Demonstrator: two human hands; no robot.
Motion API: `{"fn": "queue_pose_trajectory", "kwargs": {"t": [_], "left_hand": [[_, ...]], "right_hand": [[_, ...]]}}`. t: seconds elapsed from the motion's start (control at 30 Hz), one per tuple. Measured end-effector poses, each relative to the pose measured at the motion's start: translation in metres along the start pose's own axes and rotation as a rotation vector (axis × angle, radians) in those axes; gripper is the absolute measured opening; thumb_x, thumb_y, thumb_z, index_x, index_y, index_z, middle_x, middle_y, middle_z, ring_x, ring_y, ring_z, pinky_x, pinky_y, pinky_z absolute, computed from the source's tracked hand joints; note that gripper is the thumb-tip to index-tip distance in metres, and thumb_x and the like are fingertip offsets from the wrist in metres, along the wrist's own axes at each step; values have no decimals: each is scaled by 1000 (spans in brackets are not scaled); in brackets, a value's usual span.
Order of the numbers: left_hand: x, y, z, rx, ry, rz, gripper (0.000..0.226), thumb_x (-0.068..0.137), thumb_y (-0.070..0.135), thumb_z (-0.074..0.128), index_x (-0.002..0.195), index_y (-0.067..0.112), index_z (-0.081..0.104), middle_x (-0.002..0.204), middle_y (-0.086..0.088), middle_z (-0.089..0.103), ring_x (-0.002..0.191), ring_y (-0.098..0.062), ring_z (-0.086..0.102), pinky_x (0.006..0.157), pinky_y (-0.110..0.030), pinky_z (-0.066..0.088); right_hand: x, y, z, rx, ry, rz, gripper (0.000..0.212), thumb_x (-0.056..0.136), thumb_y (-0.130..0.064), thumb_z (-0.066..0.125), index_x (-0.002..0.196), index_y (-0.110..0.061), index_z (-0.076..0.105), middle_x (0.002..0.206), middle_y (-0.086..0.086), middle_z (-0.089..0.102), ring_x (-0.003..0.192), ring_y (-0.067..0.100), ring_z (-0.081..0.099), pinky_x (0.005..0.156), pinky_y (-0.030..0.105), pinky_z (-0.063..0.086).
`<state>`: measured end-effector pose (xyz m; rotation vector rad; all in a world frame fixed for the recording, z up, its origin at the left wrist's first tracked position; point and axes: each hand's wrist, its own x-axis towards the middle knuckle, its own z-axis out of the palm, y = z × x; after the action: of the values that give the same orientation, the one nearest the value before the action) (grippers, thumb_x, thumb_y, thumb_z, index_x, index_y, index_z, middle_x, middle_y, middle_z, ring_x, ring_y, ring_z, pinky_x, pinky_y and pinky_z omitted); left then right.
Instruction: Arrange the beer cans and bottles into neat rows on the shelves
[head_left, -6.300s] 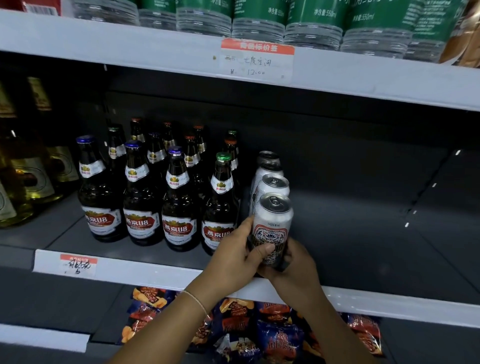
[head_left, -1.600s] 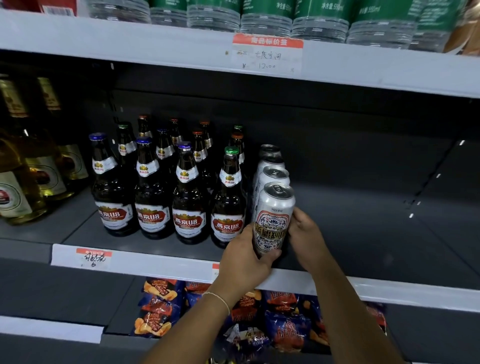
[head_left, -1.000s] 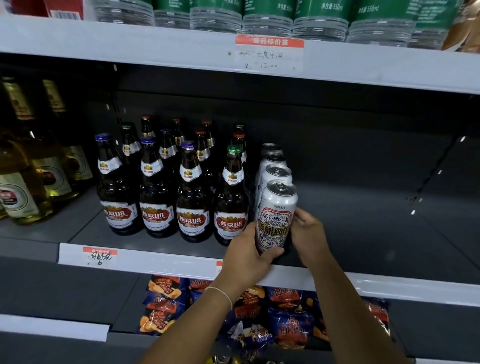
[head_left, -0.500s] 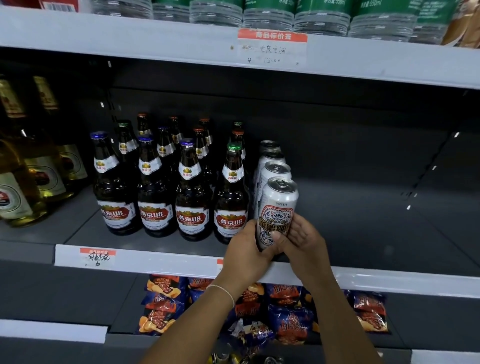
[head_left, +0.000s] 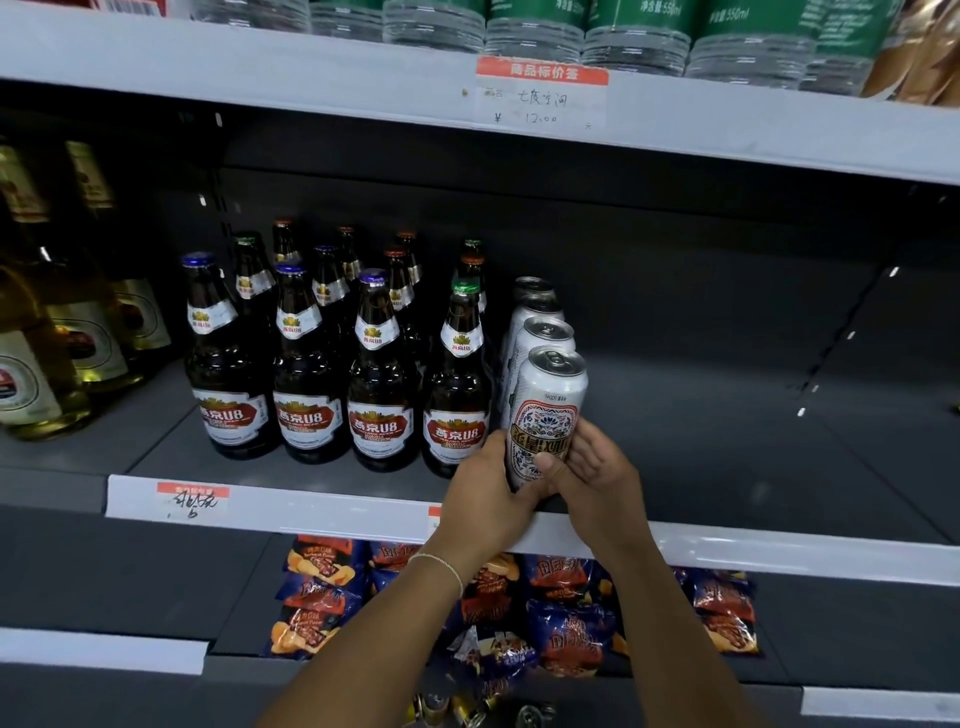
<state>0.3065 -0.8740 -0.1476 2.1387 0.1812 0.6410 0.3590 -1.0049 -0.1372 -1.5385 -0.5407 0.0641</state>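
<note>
While both hands (head_left: 540, 483) grip front can (head_left: 545, 415), shelf edge (head_left: 332, 512) just below, bare shelf rightward.

Right half of dark grey metal shelf (head_left: 727, 441) lies bare, open to reach from front. Left half blocked: brown glass beer bottles with red labels (head_left: 382, 384) packed in rows, single file of white patterned cans (head_left: 545, 405) just beside them. White-edged upper shelf (head_left: 311, 88) caps headroom.
</note>
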Motion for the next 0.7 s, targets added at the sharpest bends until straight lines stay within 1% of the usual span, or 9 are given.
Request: {"fn": "queue_pose_trajectory", "kwargs": {"t": [0.13, 0.2, 0.3, 0.33, 0.4, 0.47, 0.53, 0.63, 0.7], "left_hand": [[-1, 3, -1, 9, 2, 2, 50, 79, 37, 77, 122, 21, 55, 108, 10, 64, 94, -4, 56, 79, -18, 44], [-2, 6, -2, 19, 1, 5, 51, 79, 37, 76, 123, 21, 55, 103, 15, 59, 91, 0, 51, 75, -12, 39], [-3, 9, -4, 22, -6, -8, 49, 80, 36, 76, 122, 22, 56, 100, 17, 57, 89, 0, 52, 68, -1, 35], [-3, 9, -3, 30, 0, -1, 48, 79, 37, 76, 121, 22, 56, 102, 15, 60, 91, -2, 53, 69, -2, 35], [-4, 10, -3, 55, -5, -7, 47, 79, 38, 75, 120, 22, 57, 107, 9, 64, 95, -7, 57, 77, -13, 39], [-5, 12, -3, 76, -9, -14, 46, 80, 36, 74, 119, 21, 57, 109, 5, 65, 98, -11, 58, 80, -19, 41], [-7, 17, -7, 101, -13, -28, 45, 80, 33, 74, 120, 20, 58, 111, 3, 66, 101, -13, 60, 82, -19, 40], [-12, 23, -13, 136, -30, -51, 45, 80, 27, 74, 121, 17, 58, 112, 0, 68, 104, -17, 61, 82, -19, 40], [-19, 30, -19, 182, -35, -49, 43, 83, 27, 73, 122, 15, 57, 112, -1, 69, 102, -19, 62, 77, -17, 38]], "right_hand": [[-2, -2, 1, -3, 7, 11, 52, 86, 0, 71, 134, -13, 56, 122, -2, 70, 114, 11, 65, 96, 25, 52], [-2, -4, 1, 4, 8, 15, 50, 85, 1, 71, 130, -16, 57, 120, -3, 70, 111, 8, 66, 91, 18, 52], [-2, -5, 1, 1, 5, 20, 51, 85, 1, 71, 131, -15, 56, 119, -4, 70, 109, 6, 66, 89, 14, 51], [-3, -5, 1, -4, 7, 25, 51, 85, 1, 71, 131, -14, 56, 119, -3, 69, 109, 6, 66, 89, 14, 50], [-4, -7, 1, -10, 4, 31, 51, 85, 0, 72, 132, -12, 55, 119, -2, 69, 109, 5, 66, 88, 13, 50], [-3, -7, 0, -16, 5, 43, 50, 85, -2, 73, 131, -14, 56, 118, -4, 69, 108, 3, 66, 88, 12, 50], [-1, -5, -1, -52, -6, 55, 48, 85, -7, 74, 129, -14, 57, 117, -4, 70, 107, 4, 67, 91, 17, 52], [-2, -2, -6, -138, -50, 122, 46, 86, -17, 74, 128, -9, 59, 117, 4, 71, 106, 10, 68, 97, 33, 54], [-8, -4, -7, -200, -56, 155, 44, 88, -18, 72, 129, -6, 59, 121, 8, 70, 107, 12, 67, 98, 35, 53]]}}
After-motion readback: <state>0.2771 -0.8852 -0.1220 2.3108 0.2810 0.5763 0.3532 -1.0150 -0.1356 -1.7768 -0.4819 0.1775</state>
